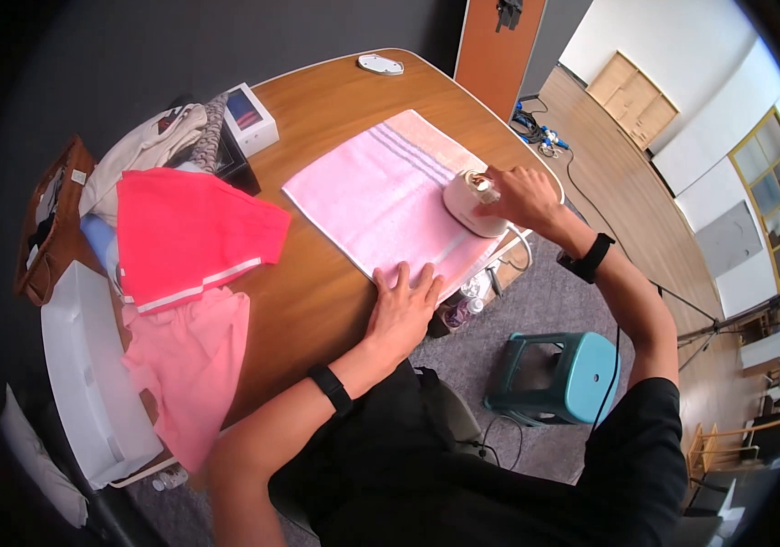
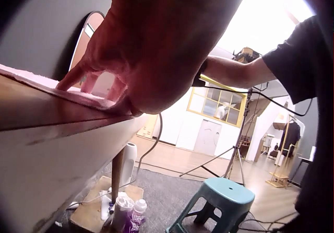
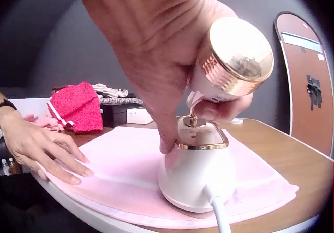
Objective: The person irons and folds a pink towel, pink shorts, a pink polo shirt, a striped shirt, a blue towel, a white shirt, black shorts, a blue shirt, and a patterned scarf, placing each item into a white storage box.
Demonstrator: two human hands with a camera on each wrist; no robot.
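A pink towel [image 1: 354,187] with grey stripes and a peach end lies spread on the wooden table. My right hand [image 1: 525,199] grips a small white handheld steam iron [image 3: 195,175] by its handle. Gold trim rings its top, and its soleplate sits on the towel near the right edge. From its base a white cord [image 3: 221,220] runs down. Fingers spread, my left hand [image 1: 401,314] rests on the towel's near edge, to the left of the iron. The left wrist view shows this hand [image 2: 151,50] from below, at the table's rim.
On the left lie a red cloth [image 1: 189,237], a pink cloth [image 1: 194,365], a brown basket [image 1: 48,219] and a white bin [image 1: 89,374]. A boxed item [image 1: 249,123] and a white plate-like object [image 1: 380,64] sit farther back. A teal stool [image 1: 581,374] stands on the floor.
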